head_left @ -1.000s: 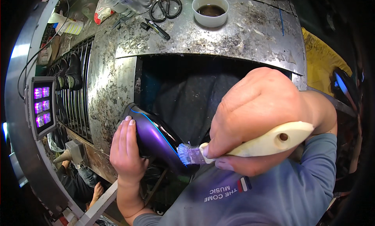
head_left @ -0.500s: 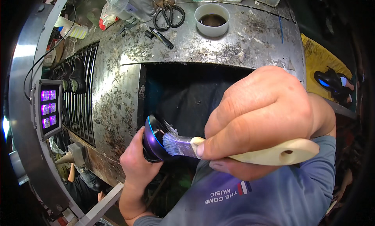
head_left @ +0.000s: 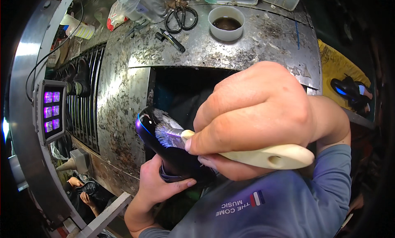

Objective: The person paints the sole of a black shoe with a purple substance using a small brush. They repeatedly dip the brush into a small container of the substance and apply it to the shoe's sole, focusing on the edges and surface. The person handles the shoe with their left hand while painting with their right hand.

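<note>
A black shoe (head_left: 177, 160), its toe pointing up and left with a glowing blue-violet line along the edge, is gripped near its lower part by my left hand (head_left: 156, 188). The thumb lies across the shoe's side. My right hand (head_left: 263, 108) pinches a flat brush (head_left: 284, 155) by its pale wooden handle. Its bristles press onto the rough grey-black underside of the shoe, just below the toe. The far end of the shoe is hidden by my right hand and shirt.
Beyond, on the stained metal bench, stand a white bowl (head_left: 218, 35) of dark liquid, scissors (head_left: 181, 20) and a black marker (head_left: 175, 42). A violet lamp (head_left: 52, 110) and shoe rack (head_left: 92, 114) are left. Right, a black shoe (head_left: 349, 90) lies on yellow cloth (head_left: 335, 59). A co-worker's hand (head_left: 87, 199) is lower left.
My left hand has turned the shoe, so more of its length shows and the toe sits farther left and up. The brush and right hand have shifted left. The co-worker's hands now hold a dark shoe.
</note>
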`<state>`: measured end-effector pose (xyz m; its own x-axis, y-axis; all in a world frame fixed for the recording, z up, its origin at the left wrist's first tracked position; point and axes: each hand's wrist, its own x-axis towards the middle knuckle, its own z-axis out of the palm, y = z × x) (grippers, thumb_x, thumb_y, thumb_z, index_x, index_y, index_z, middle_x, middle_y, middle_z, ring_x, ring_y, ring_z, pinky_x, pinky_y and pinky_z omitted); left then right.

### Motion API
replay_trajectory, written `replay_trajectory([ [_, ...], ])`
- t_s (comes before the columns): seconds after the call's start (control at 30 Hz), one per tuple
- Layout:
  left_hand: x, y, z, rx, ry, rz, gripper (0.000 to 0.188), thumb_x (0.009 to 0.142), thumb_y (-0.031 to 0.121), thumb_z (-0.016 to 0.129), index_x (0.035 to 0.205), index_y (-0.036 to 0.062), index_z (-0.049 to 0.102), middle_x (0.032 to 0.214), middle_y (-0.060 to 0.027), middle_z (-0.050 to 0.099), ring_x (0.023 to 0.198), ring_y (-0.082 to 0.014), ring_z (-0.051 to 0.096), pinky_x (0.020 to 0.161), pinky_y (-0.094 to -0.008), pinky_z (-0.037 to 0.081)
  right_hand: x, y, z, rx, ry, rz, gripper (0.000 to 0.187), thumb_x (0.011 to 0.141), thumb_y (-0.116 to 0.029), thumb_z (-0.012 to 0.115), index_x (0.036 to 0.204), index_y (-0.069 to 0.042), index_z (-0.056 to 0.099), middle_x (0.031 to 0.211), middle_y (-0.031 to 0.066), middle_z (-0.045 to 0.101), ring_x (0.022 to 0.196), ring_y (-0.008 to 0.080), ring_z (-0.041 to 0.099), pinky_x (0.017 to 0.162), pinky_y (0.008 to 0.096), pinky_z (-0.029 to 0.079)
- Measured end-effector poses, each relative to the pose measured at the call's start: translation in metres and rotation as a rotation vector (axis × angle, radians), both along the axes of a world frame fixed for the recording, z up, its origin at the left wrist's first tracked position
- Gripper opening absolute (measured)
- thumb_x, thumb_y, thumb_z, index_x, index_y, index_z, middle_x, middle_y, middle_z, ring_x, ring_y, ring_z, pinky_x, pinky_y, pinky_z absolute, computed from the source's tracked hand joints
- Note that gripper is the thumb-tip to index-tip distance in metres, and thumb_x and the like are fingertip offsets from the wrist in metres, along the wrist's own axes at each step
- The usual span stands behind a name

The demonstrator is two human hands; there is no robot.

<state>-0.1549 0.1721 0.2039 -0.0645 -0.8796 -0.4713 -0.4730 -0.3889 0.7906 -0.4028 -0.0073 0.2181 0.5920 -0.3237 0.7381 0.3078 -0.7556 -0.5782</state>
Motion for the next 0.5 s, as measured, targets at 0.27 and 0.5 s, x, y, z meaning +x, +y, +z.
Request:
replay_trajectory([
  [0.27,0.003,0.005,-0.006,0.135,0.387,0.159,0.066,0.076,0.019,0.090,0.129,-0.0055,0.060,0.114,-0.0105,0.072,0.105,-0.0176,0.069,0.096,-0.0338,0.054,0.009,0.003,-0.017,0.023,0.010,0.031,0.014,0.074,-0.006,0.080,0.087,-0.002,0.075,0.077,0.0108,0.070,0.060,0.0228,0.069,0.050,0.0325,0.056],
  [0.5,0.001,0.005,-0.015,0.165,0.617,0.315,0.065,0.083,0.028,0.085,0.130,-0.0071,0.058,0.121,-0.0123,0.069,0.111,-0.0199,0.066,0.100,-0.0350,0.051,0.010,0.009,-0.031,0.074,0.042,0.052,0.012,0.076,-0.007,0.079,0.086,-0.002,0.074,0.075,0.0098,0.070,0.061,0.0231,0.069,0.052,0.0323,0.057],
])
